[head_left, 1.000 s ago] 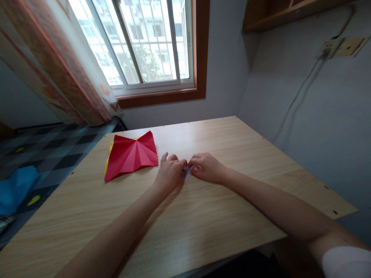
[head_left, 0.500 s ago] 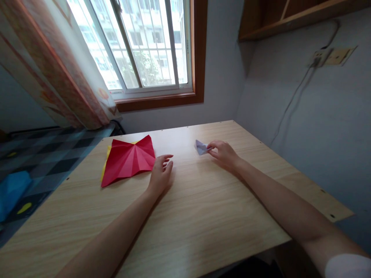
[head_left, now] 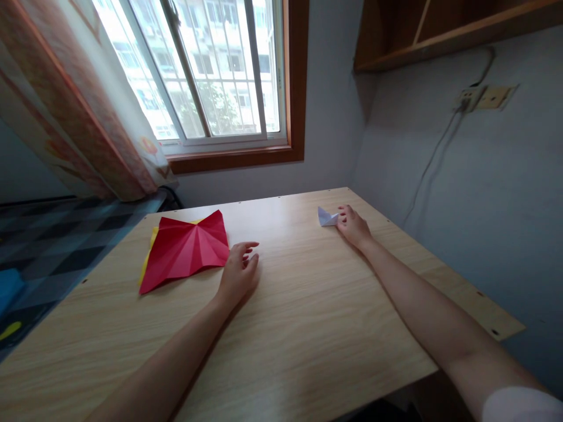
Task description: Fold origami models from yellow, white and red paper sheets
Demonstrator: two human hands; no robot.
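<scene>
A small white folded paper (head_left: 326,218), with pointed ends standing up, rests toward the far right part of the table. My right hand (head_left: 353,225) is just to its right, fingers loosened and partly spread, with the fingertips at the paper's right end. Whether they still touch it is hard to see. My left hand (head_left: 240,271) lies on its side near the middle of the table, fingers curved and apart, holding nothing. Beside it, on the left, is a creased red paper sheet (head_left: 189,249) on top of a yellow paper (head_left: 143,271), which shows only along its edges.
The wooden table (head_left: 281,328) reaches toward a wall with a barred window (head_left: 220,88). At left, a curtain (head_left: 83,105) hangs above a checked surface (head_left: 88,240) bearing a blue object (head_left: 9,288). A shelf (head_left: 440,53) and a plugged-in cable (head_left: 433,161) are on the right wall.
My right hand has moved right and slightly away with the white folded paper, and its fingers have loosened. My left hand keeps its place beside the red sheet. The view has shifted slightly.
</scene>
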